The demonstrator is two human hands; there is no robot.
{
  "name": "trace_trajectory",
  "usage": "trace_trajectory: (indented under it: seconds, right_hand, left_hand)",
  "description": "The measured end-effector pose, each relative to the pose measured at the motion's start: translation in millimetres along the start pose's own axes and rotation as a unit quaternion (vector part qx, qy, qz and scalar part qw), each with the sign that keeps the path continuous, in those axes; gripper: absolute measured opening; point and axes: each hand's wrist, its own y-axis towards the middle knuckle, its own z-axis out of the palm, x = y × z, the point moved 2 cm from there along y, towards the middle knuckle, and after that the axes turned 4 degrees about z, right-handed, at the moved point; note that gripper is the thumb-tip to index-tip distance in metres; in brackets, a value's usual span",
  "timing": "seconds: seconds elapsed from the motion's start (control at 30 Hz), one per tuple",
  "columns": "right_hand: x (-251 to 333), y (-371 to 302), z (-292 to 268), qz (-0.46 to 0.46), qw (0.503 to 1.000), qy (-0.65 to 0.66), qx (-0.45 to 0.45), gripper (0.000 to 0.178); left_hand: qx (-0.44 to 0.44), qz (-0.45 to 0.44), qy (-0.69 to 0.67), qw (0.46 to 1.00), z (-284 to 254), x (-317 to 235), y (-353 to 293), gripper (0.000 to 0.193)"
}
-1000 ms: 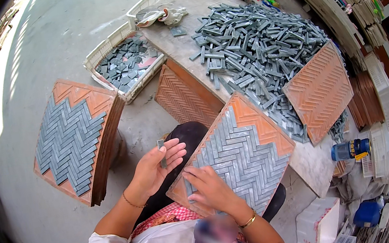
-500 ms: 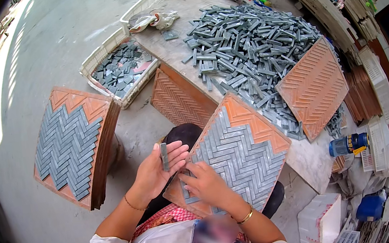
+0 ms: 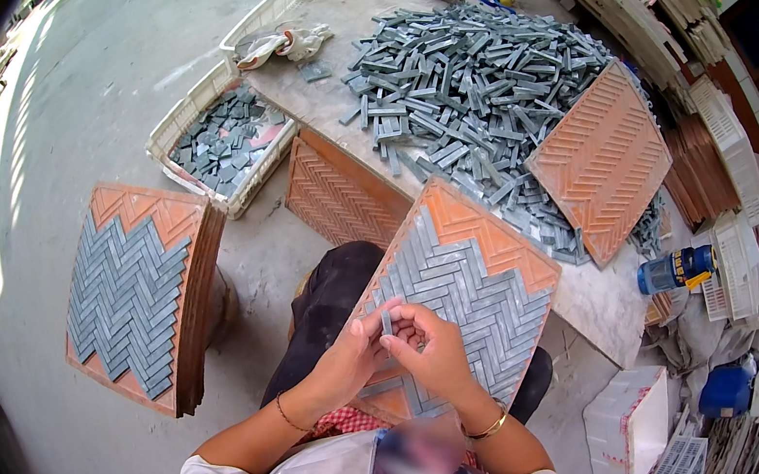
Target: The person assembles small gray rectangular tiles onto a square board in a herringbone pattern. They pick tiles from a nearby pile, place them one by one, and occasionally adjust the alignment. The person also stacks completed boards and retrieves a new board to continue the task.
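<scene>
Over a terracotta-coloured mould tray [image 3: 552, 275] on my lap, both hands meet around a small grey stone strip tile [image 3: 386, 322]. My left hand [image 3: 350, 351] has its fingers closed on the tile. The thumb and fingers of my right hand [image 3: 434, 351] pinch it from the other side. Grey strips in a herringbone pattern [image 3: 471, 321] fill most of the tray; bare orange slots show along its upper right edge. My hands hide part of the lower left of the pattern.
A heap of loose grey strips [image 3: 484, 84] covers the table [image 3: 607, 311], with an unfilled mould tray [image 3: 602, 160] leaning on it. At left stands a stack of trays [image 3: 198, 303], its top one filled. A white crate [image 3: 241, 199] holds tile pieces. A blue bottle [image 3: 674, 271] lies at right.
My left hand has moved right and over the tray, its open palm closing on the tile. My right hand has lifted from the tray's pattern to meet it.
</scene>
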Motion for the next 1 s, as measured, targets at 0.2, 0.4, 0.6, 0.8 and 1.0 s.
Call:
trace_trajectory:
  seconds: [0.2, 0.4, 0.6, 0.8, 1.0]
  right_hand:
    - [-19.6, -15.8, -18.2, -0.197, 0.939, -0.223, 0.172, 0.025]
    - [-32.4, -19.8, -4.3, -0.208, 0.913, -0.304, 0.176, 0.017]
    - [-38.7, -18.7, -7.3, -0.273, 0.905, -0.298, 0.133, 0.013]
    - [-45.5, -29.1, 0.7, -0.253, 0.925, -0.264, 0.103, 0.013]
    - [-37.5, -35.5, -19.4, -0.191, 0.937, -0.292, 0.003, 0.020]
  left_hand:
    - [-0.117, 0.039, 0.157, 0.980, -23.9, -35.8, -8.9, 0.055]
    - [-0.143, 0.035, 0.149, 0.978, -30.2, -35.0, -17.9, 0.042]
    - [-0.148, 0.020, 0.154, 0.977, -35.2, -28.4, -23.1, 0.036]
    - [-0.151, 0.007, 0.216, 0.965, -30.7, -26.7, -24.9, 0.033]
    - [-0.144, 0.108, 0.505, 0.844, -24.2, -29.7, -40.8, 0.020]
